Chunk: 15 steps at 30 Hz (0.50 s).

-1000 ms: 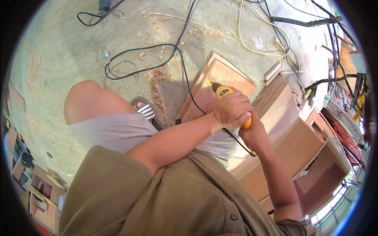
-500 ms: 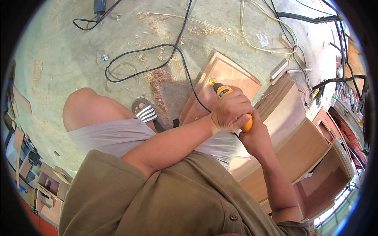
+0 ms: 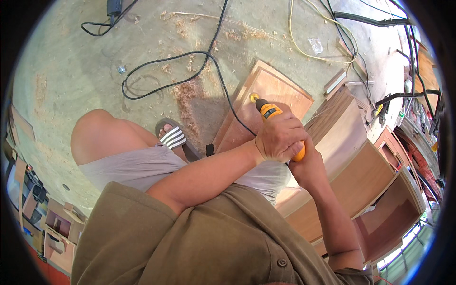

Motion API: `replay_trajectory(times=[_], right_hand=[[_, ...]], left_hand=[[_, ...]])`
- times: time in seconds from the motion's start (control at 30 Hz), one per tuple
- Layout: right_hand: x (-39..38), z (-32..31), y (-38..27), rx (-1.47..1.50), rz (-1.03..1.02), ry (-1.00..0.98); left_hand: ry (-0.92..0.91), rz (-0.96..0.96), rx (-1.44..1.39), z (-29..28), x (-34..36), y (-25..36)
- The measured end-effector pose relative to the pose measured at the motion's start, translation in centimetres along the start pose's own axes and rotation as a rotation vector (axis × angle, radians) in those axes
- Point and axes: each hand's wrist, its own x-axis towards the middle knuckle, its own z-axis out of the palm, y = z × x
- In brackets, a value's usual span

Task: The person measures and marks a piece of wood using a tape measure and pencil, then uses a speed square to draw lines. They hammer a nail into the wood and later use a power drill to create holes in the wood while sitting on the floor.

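Both of my hands are closed around a yellow power drill (image 3: pixel 270 111). My left hand (image 3: pixel 279 137) wraps over the top of its body, fingers curled. Behind and to the right, my right hand (image 3: pixel 306 166) grips the rear end, where an orange-yellow part shows between the hands. A round yellow bit (image 3: pixel 254 97) in the dark chuck meets the face of a framed wooden panel (image 3: pixel 285 88) close to its left edge. My hands hide most of the drill's handle and trigger. The panel lies tilted in front of my lap.
A black cord (image 3: pixel 166 55) loops over the concrete floor beside wood shavings (image 3: pixel 187 97). Long wooden boards and an open cabinet (image 3: pixel 389 218) stand at my right. Wood offcuts and cabinet parts (image 3: pixel 59 228) lie at the far left. My sandalled foot (image 3: pixel 173 135) rests left of the panel.
The whole view has shifted slightly, with the floor and panel a little further left. Both hands keep their grip, and the bit stays at the same spot on the panel.
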Motion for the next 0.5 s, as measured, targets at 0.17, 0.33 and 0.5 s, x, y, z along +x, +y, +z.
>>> replay_trajectory(times=[0.17, 0.33, 0.5], right_hand=[[-0.01, 0.0, 0.13, 0.006, 0.006, -0.006], [0.08, -0.34, -0.1, -0.045, 0.024, -0.02], [0.3, -0.7, -0.12, -0.054, 0.04, -0.032]], left_hand=[[-0.012, -0.008, 0.003, -0.07, -0.12, 0.02], [0.009, -0.001, 0.006, -0.01, 0.07, 0.12], [0.038, -0.012, 0.004, 0.0, 0.32, 0.07]])
